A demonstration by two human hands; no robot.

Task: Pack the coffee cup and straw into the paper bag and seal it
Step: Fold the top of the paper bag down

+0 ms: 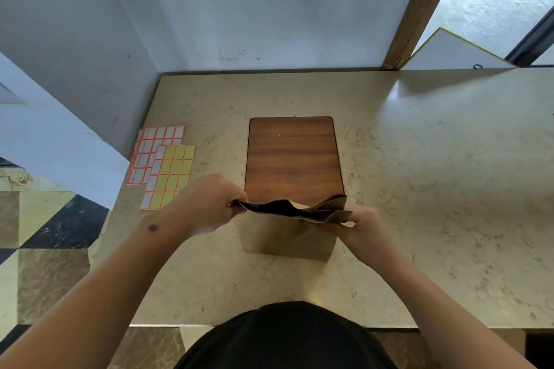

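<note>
A brown paper bag (pixel 287 241) stands upright on the beige marble counter (pixel 419 189), just in front of me. My left hand (pixel 207 207) pinches the left end of the bag's top edge. My right hand (pixel 361 223) pinches the right end. Between them the mouth is pulled into a narrow, wavy slit, with only a dark gap showing. No coffee cup or straw is visible; the bag's inside is hidden.
A dark wooden inset panel (pixel 292 156) lies in the counter right behind the bag. Two sticker sheets, one with orange borders (pixel 153 148) and one yellow (pixel 172 177), lie at the left. White walls stand at the back and left. The counter's front edge is near my body.
</note>
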